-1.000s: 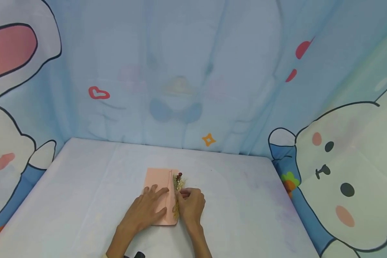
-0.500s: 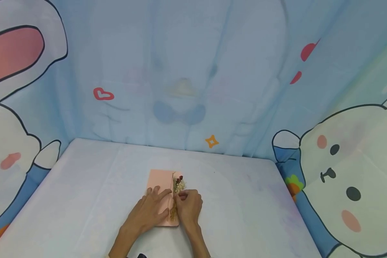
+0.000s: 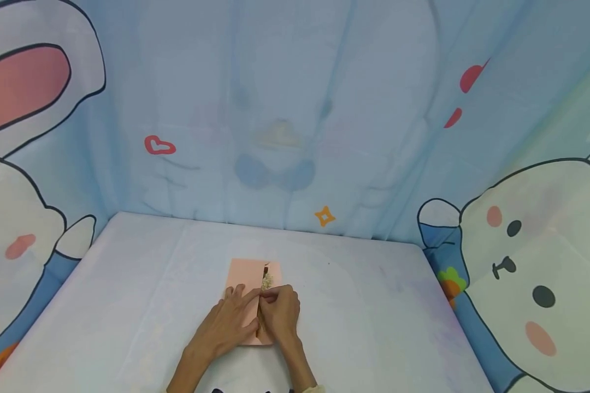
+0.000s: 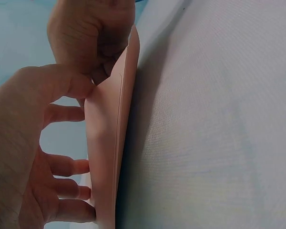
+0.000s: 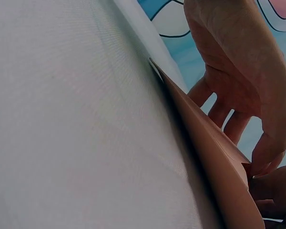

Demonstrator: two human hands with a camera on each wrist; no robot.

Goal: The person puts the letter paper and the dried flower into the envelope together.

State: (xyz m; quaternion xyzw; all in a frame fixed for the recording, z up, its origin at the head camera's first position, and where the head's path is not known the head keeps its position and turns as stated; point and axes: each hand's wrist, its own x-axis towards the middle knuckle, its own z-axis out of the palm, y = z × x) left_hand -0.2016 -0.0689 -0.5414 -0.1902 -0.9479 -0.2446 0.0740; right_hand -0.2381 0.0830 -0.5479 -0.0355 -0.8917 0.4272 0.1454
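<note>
A pink folded card or paper sleeve (image 3: 245,271) lies on the table, its slit edge running lengthwise. My left hand (image 3: 225,323) rests on its left part, fingers spread and fingertips pressing the paper; the left wrist view shows these fingertips along the pink card (image 4: 102,138). A small dried flower bunch (image 3: 267,281), pale with dark bits, lies at the slit, its left side hidden by the paper. My right hand (image 3: 281,311) pinches the bunch around its stems, close beside the left index finger. In the right wrist view, the card's layers (image 5: 214,152) stand slightly apart.
A white-covered table (image 3: 364,311) spreads around the card. Behind it hangs a blue cartoon-printed curtain (image 3: 196,180), which also runs along both sides. Small dark objects (image 3: 218,390) show at the bottom edge of the head view.
My right hand has moved left with the dried flower bunch, from the card's right edge onto the slit. Less of the bunch shows now. The left hand stays on the card.
</note>
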